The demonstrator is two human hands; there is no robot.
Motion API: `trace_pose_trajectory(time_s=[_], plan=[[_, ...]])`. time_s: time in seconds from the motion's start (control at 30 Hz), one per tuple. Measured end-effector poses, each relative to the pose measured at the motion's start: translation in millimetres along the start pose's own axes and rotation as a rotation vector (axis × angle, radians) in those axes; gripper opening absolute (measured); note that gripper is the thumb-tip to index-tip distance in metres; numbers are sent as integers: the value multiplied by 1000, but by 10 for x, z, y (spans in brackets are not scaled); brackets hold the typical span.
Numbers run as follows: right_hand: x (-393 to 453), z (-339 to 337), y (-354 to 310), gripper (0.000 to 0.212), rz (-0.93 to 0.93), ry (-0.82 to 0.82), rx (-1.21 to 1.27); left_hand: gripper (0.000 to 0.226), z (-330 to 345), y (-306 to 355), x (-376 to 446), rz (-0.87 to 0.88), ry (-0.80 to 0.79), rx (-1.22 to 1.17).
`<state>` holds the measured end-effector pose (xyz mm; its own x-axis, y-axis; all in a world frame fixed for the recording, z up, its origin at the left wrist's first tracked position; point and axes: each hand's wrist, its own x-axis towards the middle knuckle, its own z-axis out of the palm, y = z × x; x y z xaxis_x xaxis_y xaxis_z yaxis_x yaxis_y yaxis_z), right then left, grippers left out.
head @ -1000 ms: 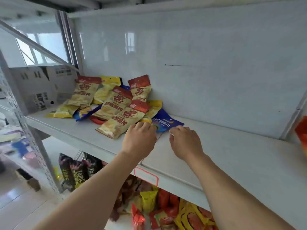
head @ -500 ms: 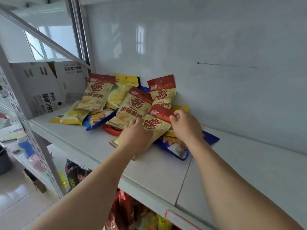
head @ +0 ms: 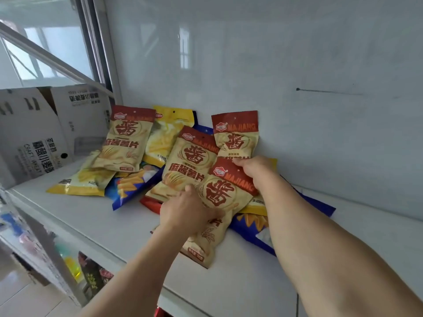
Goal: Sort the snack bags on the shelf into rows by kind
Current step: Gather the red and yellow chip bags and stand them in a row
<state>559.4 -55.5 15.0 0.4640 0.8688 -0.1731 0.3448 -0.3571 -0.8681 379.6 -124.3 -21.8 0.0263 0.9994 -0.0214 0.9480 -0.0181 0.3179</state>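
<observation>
We read "MAJIANG" on front bag (head: pixel 219 195) | right hand (head: pixel 256 172) grips its red top | left hand (head: pixel 183 213) on it, grasp: cannot tell

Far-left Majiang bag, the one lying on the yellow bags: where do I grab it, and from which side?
Pinch the red top seal of the far-left Majiang bag, coming from above. The bag lies uppermost, tilted with its seal raised and uncovered; its body rests on yellow bags.

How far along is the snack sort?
Done: nothing, no rows; yellow bag, blue bag and red-topped bags lie mixed in one pile. In hand: right hand grips the top of the nearest red-topped bag, left hand on its lower half. Left: all the sorting along the shelf.
</observation>
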Motion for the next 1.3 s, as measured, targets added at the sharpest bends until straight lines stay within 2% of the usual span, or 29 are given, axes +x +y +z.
trace_pose_trajectory(time_s=[0.13,0.27,0.47,0.6,0.73,0.87,1.1,1.2,1.3], plan=[[-21,-44,17,39,8,9,150,82,-70,-58,29,19,-58,-142],[-176,-130,49,31,-50,58,282,74,-93,-167,62,20,-144,-379],[-482,-276,205,32,-88,95,469,32,-212,-308,17,56,-303,-846],[-764,-512,316,24,-121,166,546,23,-291,-270,-125,112,-503,-1075],[-971,-901,545,22,-130,237,563,23,-246,-42,-336,213,-675,-1104],[-1139,-1339,843,19,-135,310,546,25,-94,290,-553,255,-770,-1133],[-1261,-2443,1640,20,-117,460,471,24,351,1353,-1032,360,-782,-1180],[-1267,-2988,2013,24,-112,504,395,24,542,1887,-1254,350,-764,-1188],[-1288,-3496,2350,17,-96,524,366,21,715,2406,-1487,306,-724,-1207]])
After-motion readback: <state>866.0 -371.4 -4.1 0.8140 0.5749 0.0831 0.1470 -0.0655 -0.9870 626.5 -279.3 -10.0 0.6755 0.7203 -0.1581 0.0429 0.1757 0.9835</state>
